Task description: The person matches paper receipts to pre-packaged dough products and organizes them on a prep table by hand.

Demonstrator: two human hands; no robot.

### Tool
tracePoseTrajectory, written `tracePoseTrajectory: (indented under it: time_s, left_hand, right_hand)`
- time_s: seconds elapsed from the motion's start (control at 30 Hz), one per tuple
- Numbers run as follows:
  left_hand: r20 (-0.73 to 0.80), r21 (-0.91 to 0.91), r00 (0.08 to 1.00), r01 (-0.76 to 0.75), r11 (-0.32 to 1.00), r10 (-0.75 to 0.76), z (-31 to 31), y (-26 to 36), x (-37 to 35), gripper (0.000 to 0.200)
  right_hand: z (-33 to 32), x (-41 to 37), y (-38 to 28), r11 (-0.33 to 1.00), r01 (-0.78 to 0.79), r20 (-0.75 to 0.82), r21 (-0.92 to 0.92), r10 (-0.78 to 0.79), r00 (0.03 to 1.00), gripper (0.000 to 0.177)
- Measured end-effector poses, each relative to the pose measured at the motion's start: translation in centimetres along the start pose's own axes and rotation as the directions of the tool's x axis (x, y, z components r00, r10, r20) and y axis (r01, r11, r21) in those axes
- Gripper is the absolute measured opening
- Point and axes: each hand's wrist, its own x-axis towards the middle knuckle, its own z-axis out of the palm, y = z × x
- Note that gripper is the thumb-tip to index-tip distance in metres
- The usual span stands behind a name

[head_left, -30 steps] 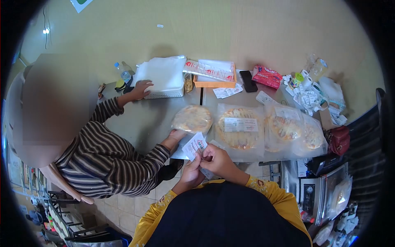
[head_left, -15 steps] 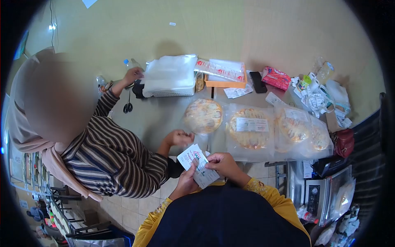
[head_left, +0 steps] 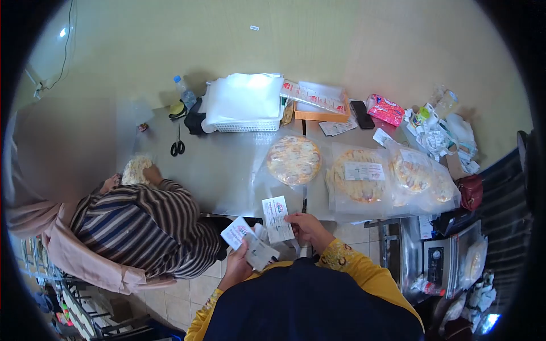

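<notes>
My left hand [head_left: 238,262] is closed on several printed labels [head_left: 250,243], fanned out in front of my body. Between the fingers and thumb of my right hand [head_left: 307,226] is a single white label [head_left: 277,219] with red and black print, held upright beside the others. Just beyond it on the table lies a pizza [head_left: 294,160] in a clear bag with no label on it. To its right is a bagged pizza [head_left: 360,184] with a label [head_left: 364,170] on top.
More bagged pizzas [head_left: 410,171] lie at the right. Along the back are a white basket [head_left: 244,125], an orange tray [head_left: 324,116], a phone [head_left: 362,114] and scissors [head_left: 177,148]. A co-worker [head_left: 142,227] in striped clothing touches a pizza [head_left: 136,170] at the left.
My right hand has drawn one label away from the stack in my left hand. The co-worker has moved left, both hands now at a pizza there.
</notes>
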Motion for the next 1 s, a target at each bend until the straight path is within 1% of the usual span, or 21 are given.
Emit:
tracePoseTrajectory:
  time_s: [0.1, 0.13, 0.17, 0.27, 0.4, 0.47, 0.57, 0.67, 0.7, 0.8, 0.83, 0.9, 0.93, 1.0]
  left_hand:
    - [-0.038, -0.011, 0.999, 0.02, 1.0, -0.02, -2.3, 1.4, -1.3, 0.042]
    - [-0.054, -0.02, 0.998, 0.024, 0.999, -0.025, -3.2, 1.6, -1.6, 0.041]
    - [-0.068, 0.022, 0.998, 0.018, 1.0, -0.017, -3.9, 2.0, -1.9, 0.041]
    - [-0.097, 0.017, 0.994, 0.048, 0.999, -0.046, -4.7, 3.8, -2.9, 0.043]
    - [-0.176, 0.061, 0.983, 0.064, 0.996, -0.052, -5.6, 5.0, -3.3, 0.042]
    - [-0.214, 0.11, 0.976, 0.076, 0.991, -0.051, -5.9, 5.5, -3.4, 0.041]
    - [-0.177, 0.063, 0.982, 0.084, 0.994, -0.072, -7.7, 5.3, -3.0, 0.041]
    - [-0.146, 0.072, 0.985, 0.098, 0.993, -0.087, -7.5, 5.8, -2.9, 0.04]
    - [-0.142, 0.042, 0.986, 0.092, 0.995, -0.085, -7.5, 5.7, -2.9, 0.04]
    - [-0.232, 0.18, 0.968, 0.138, 0.974, -0.094, -6.3, 6.4, -3.3, 0.042]
    - [-0.261, 0.234, 0.962, 0.139, 0.962, -0.075, -6.8, 6.4, -3.2, 0.044]
    - [-0.237, 0.297, 0.969, 0.147, 0.943, -0.076, -7.3, 6.6, -3.3, 0.044]
    - [-0.227, 0.326, 0.971, 0.15, 0.933, -0.077, -7.2, 6.8, -3.3, 0.044]
    - [-0.24, 0.309, 0.969, 0.133, 0.942, -0.058, -6.8, 6.9, -3.4, 0.044]
  right_hand:
    - [-0.6, 2.9, 0.6, 0.999, 0.011, -0.184, 0.031, -0.005, 0.983, 0.014]
    - [-0.7, 3.7, 0.8, 0.996, 0.065, -0.202, 0.065, -0.05, 0.978, 0.014]
    - [-0.7, 4.4, 0.8, 0.988, 0.118, -0.223, 0.1, -0.094, 0.97, 0.014]
    - [0.0, 5.4, 0.7, 0.949, 0.258, -0.298, 0.179, -0.198, 0.934, 0.014]
    - [0.6, 7.0, 1.2, 0.855, 0.452, -0.371, 0.253, -0.346, 0.862, 0.016]
    - [1.1, 7.7, 0.9, 0.775, 0.516, -0.416, 0.366, -0.36, 0.835, 0.015]
    - [2.1, 10.0, -0.1, 0.622, 0.617, -0.486, 0.483, -0.396, 0.779, 0.016]
    - [3.4, 12.8, -1.8, 0.415, 0.696, -0.537, 0.586, -0.445, 0.717, 0.019]
    - [3.8, 13.5, -2.5, 0.336, 0.71, -0.551, 0.619, -0.459, 0.697, 0.022]
    - [5.3, 14.5, -5.3, 0.21, 0.723, -0.654, 0.658, -0.317, 0.687, 0.027]
    - [5.4, 14.8, -6.1, 0.23, 0.727, -0.664, 0.648, -0.297, 0.686, 0.027]
    - [5.5, 15.7, -7.5, 0.273, 0.727, -0.681, 0.63, -0.256, 0.686, 0.028]
    - [5.3, 16.4, -8.1, 0.258, 0.718, -0.679, 0.647, -0.234, 0.696, 0.028]
    - [4.6, 17.7, -9.0, 0.231, 0.7, -0.674, 0.676, -0.189, 0.714, 0.028]
